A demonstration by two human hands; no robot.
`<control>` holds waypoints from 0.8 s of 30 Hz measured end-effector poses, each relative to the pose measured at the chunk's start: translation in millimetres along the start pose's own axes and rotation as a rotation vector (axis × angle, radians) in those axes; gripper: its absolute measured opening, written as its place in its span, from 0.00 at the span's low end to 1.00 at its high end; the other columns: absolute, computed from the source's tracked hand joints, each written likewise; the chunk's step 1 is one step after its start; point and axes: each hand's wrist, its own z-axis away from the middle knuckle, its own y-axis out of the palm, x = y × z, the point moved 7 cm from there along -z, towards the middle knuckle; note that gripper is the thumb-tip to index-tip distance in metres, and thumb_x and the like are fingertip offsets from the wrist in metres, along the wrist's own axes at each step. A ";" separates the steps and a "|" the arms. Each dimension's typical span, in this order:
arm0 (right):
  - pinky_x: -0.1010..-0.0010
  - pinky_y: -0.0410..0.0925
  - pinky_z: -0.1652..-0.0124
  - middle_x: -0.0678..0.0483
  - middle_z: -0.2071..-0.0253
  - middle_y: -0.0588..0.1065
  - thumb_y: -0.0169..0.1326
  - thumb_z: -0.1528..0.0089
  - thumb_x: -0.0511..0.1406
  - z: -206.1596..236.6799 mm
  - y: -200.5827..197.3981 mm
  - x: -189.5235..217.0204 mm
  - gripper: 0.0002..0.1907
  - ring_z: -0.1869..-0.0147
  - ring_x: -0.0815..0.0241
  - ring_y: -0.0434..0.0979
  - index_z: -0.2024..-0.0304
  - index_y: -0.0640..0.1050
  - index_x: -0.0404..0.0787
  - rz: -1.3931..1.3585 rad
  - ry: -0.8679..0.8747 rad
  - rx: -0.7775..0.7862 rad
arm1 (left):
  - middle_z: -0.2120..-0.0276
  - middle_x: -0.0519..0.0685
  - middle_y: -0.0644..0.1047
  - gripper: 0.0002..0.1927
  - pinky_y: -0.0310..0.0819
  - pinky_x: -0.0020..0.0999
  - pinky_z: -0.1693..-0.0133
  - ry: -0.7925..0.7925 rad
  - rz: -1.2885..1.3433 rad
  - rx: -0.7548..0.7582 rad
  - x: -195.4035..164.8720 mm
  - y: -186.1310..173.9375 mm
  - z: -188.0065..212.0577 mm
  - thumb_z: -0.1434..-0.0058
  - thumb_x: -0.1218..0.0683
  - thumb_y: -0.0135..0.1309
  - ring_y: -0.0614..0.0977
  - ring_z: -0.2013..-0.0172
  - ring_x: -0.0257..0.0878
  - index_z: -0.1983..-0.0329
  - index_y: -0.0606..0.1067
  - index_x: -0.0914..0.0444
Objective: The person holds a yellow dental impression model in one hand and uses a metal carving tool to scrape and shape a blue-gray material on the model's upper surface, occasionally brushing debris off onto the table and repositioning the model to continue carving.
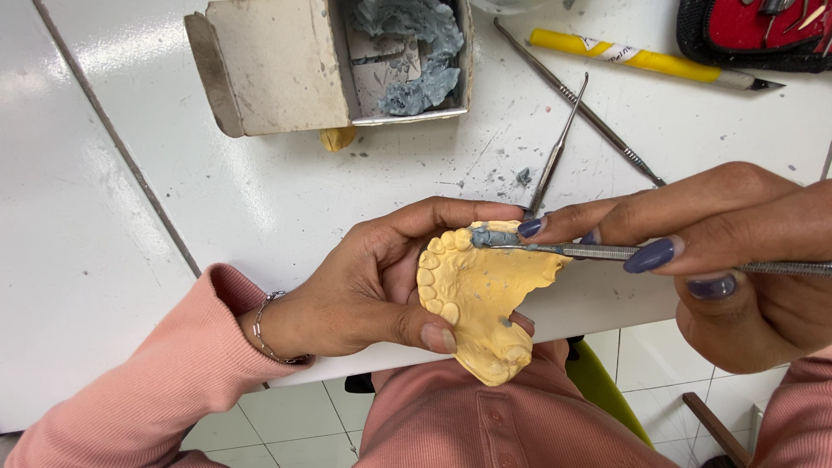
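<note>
1. Yellow dental cast (475, 299) sat in the left hand (364, 286), fingers clamped round its edges, above the white surface (286, 199) edge.
2. Right hand (737, 251) pinched a metal carving tool (598, 251), its tip touching grey wax (492, 236) on the front teeth.
3. Two spare metal instruments (563, 139) and a yellow-handled knife (641, 61) lay beyond, near an open box (277, 69).

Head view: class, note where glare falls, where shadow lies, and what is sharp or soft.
Head view: glare streaks the white table at upper left; soft shadow under the left hand and right hand; the yellow cast and metal tool are sharp; the red case is cut off by the frame edge.
</note>
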 end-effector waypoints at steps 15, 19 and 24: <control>0.48 0.79 0.49 0.43 0.53 0.71 0.39 0.28 0.31 -0.3 -0.5 -0.5 0.09 0.47 0.35 0.84 0.46 0.62 0.35 -0.022 -0.004 -0.028 | 0.34 0.58 0.68 0.47 0.69 0.42 0.26 -0.005 0.007 0.000 -0.6 1.3 0.3 0.38 0.64 0.65 0.73 0.34 0.42 0.20 0.54 0.72; 0.47 0.79 0.48 0.43 0.53 0.71 0.40 0.28 0.31 -0.8 -0.6 -0.2 0.10 0.49 0.37 0.85 0.46 0.62 0.35 -0.044 -0.002 -0.016 | 0.31 0.58 0.68 0.46 0.69 0.42 0.26 -0.001 0.004 -0.004 -0.7 2.0 -1.0 0.38 0.64 0.65 0.73 0.31 0.43 0.20 0.54 0.72; 0.51 0.80 0.50 0.43 0.53 0.71 0.39 0.28 0.32 -2.1 -1.0 2.5 0.10 0.46 0.33 0.83 0.46 0.62 0.35 -0.021 -0.012 -0.021 | 0.31 0.57 0.68 0.46 0.70 0.42 0.26 0.000 -0.001 -0.005 0.5 2.0 -1.7 0.39 0.65 0.65 0.72 0.31 0.43 0.21 0.54 0.72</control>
